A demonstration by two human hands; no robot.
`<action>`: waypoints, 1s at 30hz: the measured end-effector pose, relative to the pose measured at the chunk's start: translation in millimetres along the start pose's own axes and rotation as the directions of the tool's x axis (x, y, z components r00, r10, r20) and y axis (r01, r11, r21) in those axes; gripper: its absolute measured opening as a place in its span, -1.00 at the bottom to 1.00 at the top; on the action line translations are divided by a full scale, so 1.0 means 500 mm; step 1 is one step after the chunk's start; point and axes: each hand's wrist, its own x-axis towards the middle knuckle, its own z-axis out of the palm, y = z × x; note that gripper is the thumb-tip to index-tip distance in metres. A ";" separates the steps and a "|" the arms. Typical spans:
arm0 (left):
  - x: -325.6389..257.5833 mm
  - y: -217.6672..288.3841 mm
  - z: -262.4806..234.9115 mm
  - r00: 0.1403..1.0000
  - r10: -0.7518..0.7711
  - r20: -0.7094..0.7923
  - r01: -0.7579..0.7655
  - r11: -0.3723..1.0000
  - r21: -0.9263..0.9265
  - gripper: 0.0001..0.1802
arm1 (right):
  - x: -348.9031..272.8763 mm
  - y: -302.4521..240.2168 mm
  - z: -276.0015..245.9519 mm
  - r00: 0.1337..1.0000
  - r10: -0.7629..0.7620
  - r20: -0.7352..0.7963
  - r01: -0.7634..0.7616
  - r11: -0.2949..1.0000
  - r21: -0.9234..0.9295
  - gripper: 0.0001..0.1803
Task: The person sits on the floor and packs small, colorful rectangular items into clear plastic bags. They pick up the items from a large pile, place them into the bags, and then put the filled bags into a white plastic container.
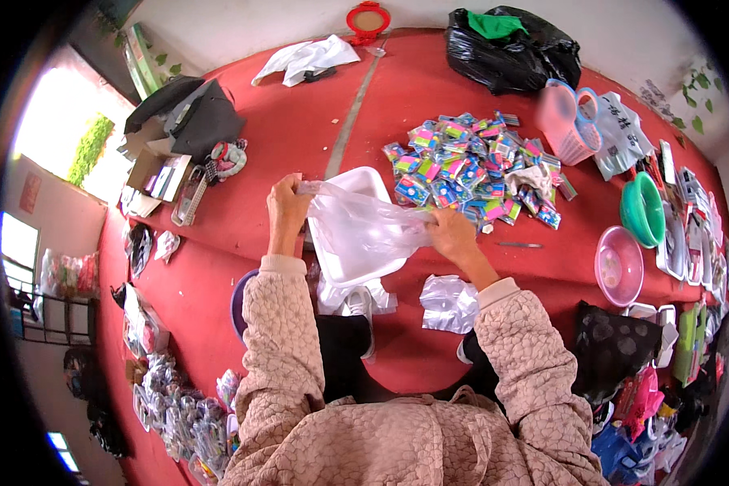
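Observation:
A thin, clear plastic bag (364,220) is stretched between my two hands. My left hand (287,206) grips its left end, fingers closed on the film. On the other side my right hand (454,232) is closed around the right end. Below the bag, and partly covered by it, lies a white rectangular tray (326,251) on the red floor. To the right of the tray is a heap of small blue, green and pink packets (462,166). More clear plastic bags (449,304) lie flat by my feet.
A pink basket (573,134), a green basin (643,211) and a pink basin (620,265) stand at the right. Behind the heap sits a black garbage bag (514,53). An open cardboard box (155,176) is at the left, with bundled goods (178,405) at lower left.

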 end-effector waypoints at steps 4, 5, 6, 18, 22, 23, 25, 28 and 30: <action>0.060 -0.081 0.046 0.996 -0.067 0.061 0.071 0.995 -0.076 -0.72 | 0.017 -0.044 0.115 0.980 0.081 0.182 -0.094 0.993 0.064 -0.76; 0.069 -0.090 0.066 0.993 -0.071 0.091 0.081 0.990 -0.118 -0.71 | 0.019 -0.045 0.151 0.964 0.089 0.251 -0.114 0.990 0.086 -0.75; 0.073 -0.096 0.093 1.000 -0.020 0.004 0.020 1.000 -0.010 -0.79 | 0.012 -0.041 0.197 0.959 0.095 0.267 -0.135 0.982 0.134 -0.72; 0.110 -0.142 0.257 0.908 0.386 0.162 -0.404 0.909 0.102 -0.79 | 0.003 -0.013 0.354 0.782 0.177 0.598 -0.392 0.885 0.250 -0.45; 0.105 -0.180 0.277 0.900 0.401 0.174 -0.428 0.889 0.165 -0.84 | 0.004 -0.025 0.317 0.611 0.323 0.723 -0.684 0.676 0.276 -0.37; 0.110 -0.177 0.275 0.904 0.414 0.106 -0.427 0.889 0.168 -0.84 | 0.003 -0.022 0.316 0.628 0.332 0.704 -0.671 0.688 0.275 -0.34; 0.123 -0.168 0.270 0.898 0.439 -0.030 -0.427 0.887 0.174 -0.85 | 0.002 -0.031 0.301 0.608 0.332 0.721 -0.679 0.688 0.256 -0.31; 0.128 -0.166 0.259 0.882 0.456 0.116 -0.470 0.866 0.170 -0.83 | 0.001 -0.052 0.290 0.568 0.303 0.765 -0.700 0.668 0.254 -0.28; 0.120 -0.206 0.270 0.857 0.356 0.373 -0.480 0.815 0.325 -0.67 | -0.016 -0.037 0.320 0.626 0.223 0.747 -0.634 0.703 0.322 -0.28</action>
